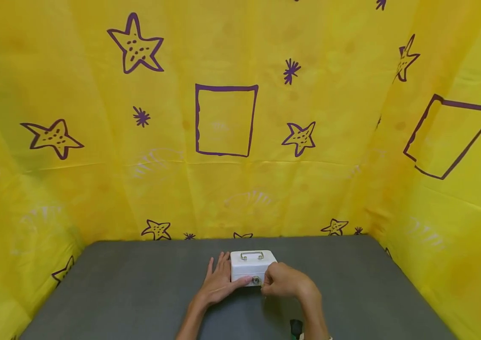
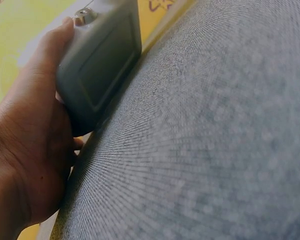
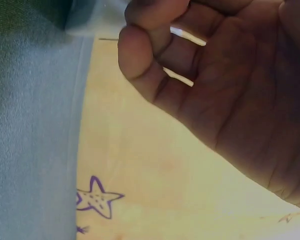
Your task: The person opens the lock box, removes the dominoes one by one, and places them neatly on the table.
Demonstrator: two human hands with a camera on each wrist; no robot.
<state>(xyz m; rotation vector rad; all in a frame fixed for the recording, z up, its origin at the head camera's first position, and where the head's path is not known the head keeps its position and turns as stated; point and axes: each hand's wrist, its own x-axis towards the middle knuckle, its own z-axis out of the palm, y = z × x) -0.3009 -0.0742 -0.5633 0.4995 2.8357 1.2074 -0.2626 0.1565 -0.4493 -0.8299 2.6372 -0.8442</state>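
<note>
White box (image 1: 242, 269) between both hands (image 1: 218, 284)

Head cam: at person's head, faces forward and down; farthest of three, wide. Desk (image 1: 147, 288) across bottom, yellow backdrop (image 1: 219, 189) above, both hands and white box (image 1: 246, 268) low near center.
Left wrist cam: very near left hand (image 1: 218, 284), low beside desk, faces along hand to box; tilted, desk rising steeply right.
Right wrist cam: close on palm side of right hand (image 1: 286, 279), rolled sideways, desk edge near vertical at left; backdrop behind.
Overlap: head and left wrist share box front; all three share desk, backdrop.
</note>
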